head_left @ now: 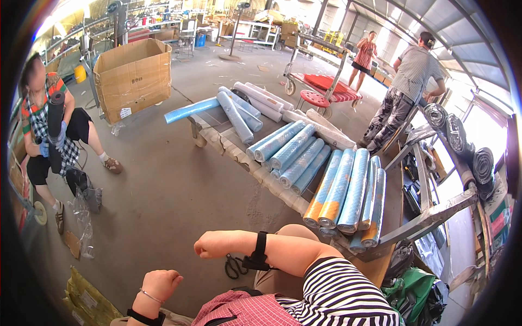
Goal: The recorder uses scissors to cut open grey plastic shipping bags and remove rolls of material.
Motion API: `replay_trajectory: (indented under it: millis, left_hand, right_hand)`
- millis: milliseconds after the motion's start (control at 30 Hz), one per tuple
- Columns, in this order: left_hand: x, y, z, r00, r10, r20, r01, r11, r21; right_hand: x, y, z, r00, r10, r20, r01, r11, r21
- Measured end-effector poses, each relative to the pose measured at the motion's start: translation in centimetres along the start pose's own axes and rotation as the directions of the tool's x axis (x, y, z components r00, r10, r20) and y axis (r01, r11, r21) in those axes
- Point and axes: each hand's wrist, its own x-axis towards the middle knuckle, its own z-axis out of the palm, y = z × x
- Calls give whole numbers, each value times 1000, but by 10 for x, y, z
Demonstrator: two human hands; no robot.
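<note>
My left hand [162, 284] is low in front of me, fingers curled in, with a thin bracelet and a black band on the wrist. My right hand [213, 244] reaches across from the right, also closed, with a black strap [259, 252] on its forearm. Whatever either hand may hold is hidden. Just below my right hand are black loops like scissor handles [235, 267], beside my knee. Right of my hands, rolled mats in clear film, blue and orange [338, 190], lie on a low platform [288, 200]. Other blue rolls [285, 145] and white rolls [263, 98] lie farther back.
At the left, a seated person [51, 125] in gloves holds a dark roll [56, 117]. A large cardboard box [133, 81] stands beyond. A cart [326, 81] and two standing people are at the back. Dark rolls [457, 133] rest on a metal frame [429, 217] at the right.
</note>
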Motion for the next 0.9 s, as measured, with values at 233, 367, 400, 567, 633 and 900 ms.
replay_trajectory:
  millis: [233,367,400,567,633,900]
  left_hand:
    - [0,0,0,999,-14,32,14,1000,15]
    - [0,0,0,999,-12,53,11,1000,6]
    - [0,-1,1,999,-7,47,7,1000,0]
    - [1,-1,1,991,-42,130,38,999,37]
    - [1,-1,0,990,-39,132,35,999,31]
    - [0,-3,2,985,-41,166,36,999,35]
  right_hand:
    - [0,-2,-1,999,13,31,-13,1000,-11]
    - [-1,-4,-3,999,21,45,-20,999,-27]
    - [-1,-4,-3,999,22,44,-20,1000,-24]
    - [-1,-4,-3,999,16,35,-15,1000,-16]
    - [-1,-4,-3,999,20,25,-20,1000,-2]
    - [-2,-4,-3,999,43,27,-43,999,10]
